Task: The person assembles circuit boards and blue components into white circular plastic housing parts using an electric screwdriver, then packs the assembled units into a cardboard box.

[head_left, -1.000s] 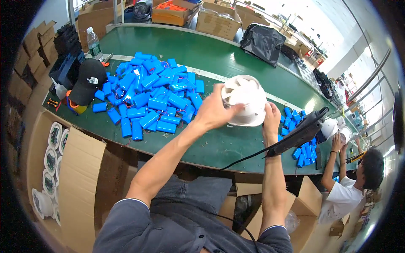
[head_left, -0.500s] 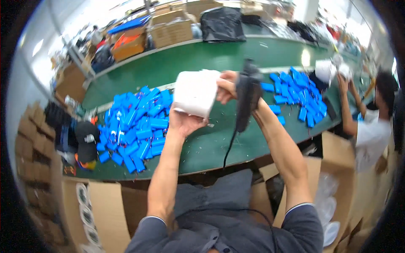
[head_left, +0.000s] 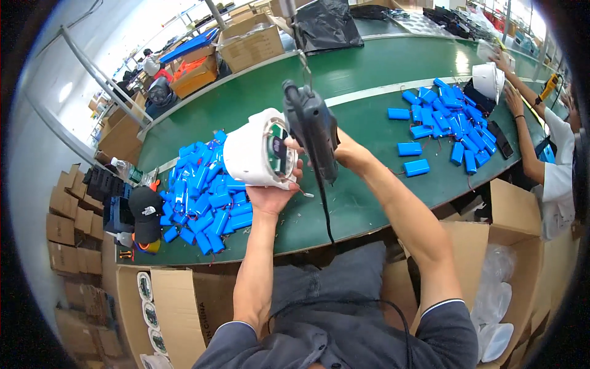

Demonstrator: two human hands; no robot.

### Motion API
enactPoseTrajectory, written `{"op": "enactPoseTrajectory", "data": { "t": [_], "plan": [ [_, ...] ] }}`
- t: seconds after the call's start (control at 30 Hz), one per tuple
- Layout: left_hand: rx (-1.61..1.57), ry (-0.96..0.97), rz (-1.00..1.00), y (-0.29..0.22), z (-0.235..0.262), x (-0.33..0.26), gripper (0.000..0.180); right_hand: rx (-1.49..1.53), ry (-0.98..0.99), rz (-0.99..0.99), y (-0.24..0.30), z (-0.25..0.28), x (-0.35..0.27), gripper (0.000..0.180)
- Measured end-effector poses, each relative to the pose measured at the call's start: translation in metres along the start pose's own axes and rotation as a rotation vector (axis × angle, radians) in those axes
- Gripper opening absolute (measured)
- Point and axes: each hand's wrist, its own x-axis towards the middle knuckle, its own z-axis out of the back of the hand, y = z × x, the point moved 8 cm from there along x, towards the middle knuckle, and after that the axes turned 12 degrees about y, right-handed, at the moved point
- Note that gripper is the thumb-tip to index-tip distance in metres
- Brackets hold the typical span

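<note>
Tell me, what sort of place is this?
Most likely an electronics assembly workshop: a long green workbench carries heaps of blue battery packs, and a white housing held above it shows a green circuit board in its open end.

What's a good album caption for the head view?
Left hand cradling a white plastic housing, green circuit board exposed, over a workbench heaped with blue battery packs.

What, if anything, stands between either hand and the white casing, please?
Nothing visible separates the left hand from the white casing, which it holds. The black tool hides most of the right hand; whether it blocks that hand, I cannot tell.
</note>
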Motion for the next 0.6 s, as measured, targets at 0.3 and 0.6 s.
{"op": "enactPoseTrajectory", "data": {
  "t": [0.3,0.6],
  "plan": [
    [0.243,-0.073,0.072,-0.02,0.009,-0.005,0.069,0.474,0.009,-0.005,0.014,-0.018,-0.017,0.039],
    [0.121,-0.152,-0.053,-0.017,0.018,-0.002,0.065,0.848,-0.043,-0.223,-0.042,-0.025,-0.013,0.051]
  ]
}}
